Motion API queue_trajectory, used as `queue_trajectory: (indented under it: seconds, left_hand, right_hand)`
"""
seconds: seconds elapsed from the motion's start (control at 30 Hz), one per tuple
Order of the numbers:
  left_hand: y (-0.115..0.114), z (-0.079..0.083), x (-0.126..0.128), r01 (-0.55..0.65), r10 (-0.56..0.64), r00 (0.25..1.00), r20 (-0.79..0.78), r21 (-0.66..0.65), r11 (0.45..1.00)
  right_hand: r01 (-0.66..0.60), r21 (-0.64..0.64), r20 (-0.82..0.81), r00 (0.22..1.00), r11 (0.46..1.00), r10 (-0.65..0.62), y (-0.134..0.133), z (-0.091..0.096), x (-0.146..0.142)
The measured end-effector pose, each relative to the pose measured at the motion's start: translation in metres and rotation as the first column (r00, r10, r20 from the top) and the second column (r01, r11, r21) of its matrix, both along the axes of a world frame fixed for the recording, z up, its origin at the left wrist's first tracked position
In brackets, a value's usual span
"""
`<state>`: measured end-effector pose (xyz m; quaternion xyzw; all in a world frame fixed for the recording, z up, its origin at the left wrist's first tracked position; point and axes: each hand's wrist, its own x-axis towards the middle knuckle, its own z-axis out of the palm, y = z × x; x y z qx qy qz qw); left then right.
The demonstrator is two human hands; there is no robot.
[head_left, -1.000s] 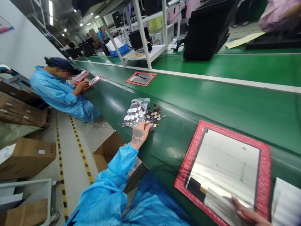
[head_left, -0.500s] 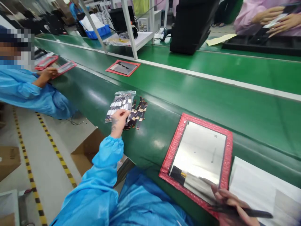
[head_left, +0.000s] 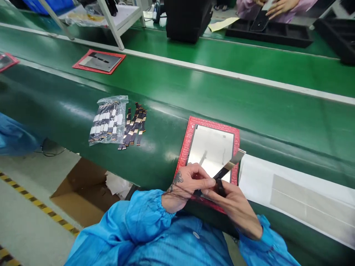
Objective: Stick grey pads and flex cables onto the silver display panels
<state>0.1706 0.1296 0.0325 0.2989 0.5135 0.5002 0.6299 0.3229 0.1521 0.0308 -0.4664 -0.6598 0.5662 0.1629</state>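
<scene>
Over the screen panel, my left hand (head_left: 191,181) is closed, pinching a black and gold flex cable (head_left: 229,166) between thumb and fingers. The cable slants up to the right, its far end free. Against it, my right hand (head_left: 233,201) is closed around a black tool that looks like tweezers (head_left: 221,188); most of the tool is hidden by the fingers. Beneath both hands lies the silver-backed screen panel (head_left: 213,147) on a red bubble-wrap sheet (head_left: 186,138). The hands cover its lower part.
To the left are a clear bag of flex cables (head_left: 108,120) and a pile of loose ones (head_left: 135,125). White paper (head_left: 257,170) lies at right. Another panel (head_left: 100,62) rests on the green belt further back. An open cardboard box (head_left: 83,192) stands below the table edge.
My left hand has come from the cable pile to the panel, now with a flex cable. My right hand has moved up and left to meet it. The view has swung right.
</scene>
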Motion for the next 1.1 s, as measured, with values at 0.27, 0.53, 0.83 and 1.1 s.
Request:
queue_trajectory:
  seconds: [0.27, 0.53, 0.83, 1.1]
  left_hand:
    - [-0.037, -0.038, -0.029, 0.325, 0.204, 0.527, -0.825, 0.418, 0.849]
    - [-0.057, -0.057, -0.028, 0.517, 0.322, 0.241, -0.915, 0.402, 0.756]
    - [-0.058, -0.052, -0.031, 0.514, 0.340, 0.263, -0.903, 0.430, 0.743]
    - [-0.059, -0.052, -0.032, 0.528, 0.322, 0.253, -0.912, 0.409, 0.744]
  right_hand:
    - [0.029, 0.134, 0.071, 0.997, 0.991, -0.039, 0.026, -0.008, 0.001]
    - [-0.144, 0.323, 0.308, 0.951, 0.936, 0.040, 0.022, -0.021, 0.001]
    - [-0.170, 0.276, 0.244, 0.964, 0.946, 0.102, 0.019, -0.019, -0.007]
    - [-0.196, 0.268, 0.242, 0.962, 0.943, 0.131, 0.024, -0.015, -0.009]
